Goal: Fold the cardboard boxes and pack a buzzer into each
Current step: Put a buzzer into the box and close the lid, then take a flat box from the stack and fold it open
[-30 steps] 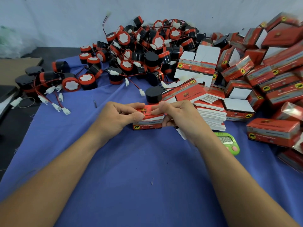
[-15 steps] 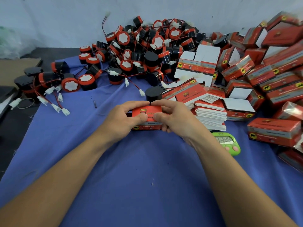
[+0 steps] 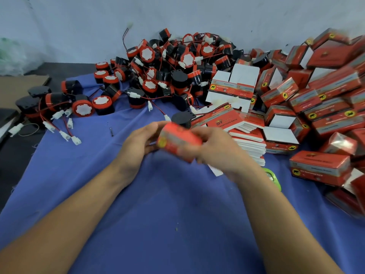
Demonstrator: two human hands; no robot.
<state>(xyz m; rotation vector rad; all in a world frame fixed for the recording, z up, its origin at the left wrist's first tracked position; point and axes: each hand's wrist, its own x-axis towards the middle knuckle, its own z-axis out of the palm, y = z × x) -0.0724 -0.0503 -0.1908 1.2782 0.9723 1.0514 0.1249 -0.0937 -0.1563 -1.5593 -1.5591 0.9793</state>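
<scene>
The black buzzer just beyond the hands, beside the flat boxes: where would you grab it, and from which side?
Probably by its round body, fingers on opposite sides, coming down from above and the left. The buzzer stands on end, flat plate up, and the flat boxes crowd its right side. The left hand and right hand are busy holding the red box.
</scene>
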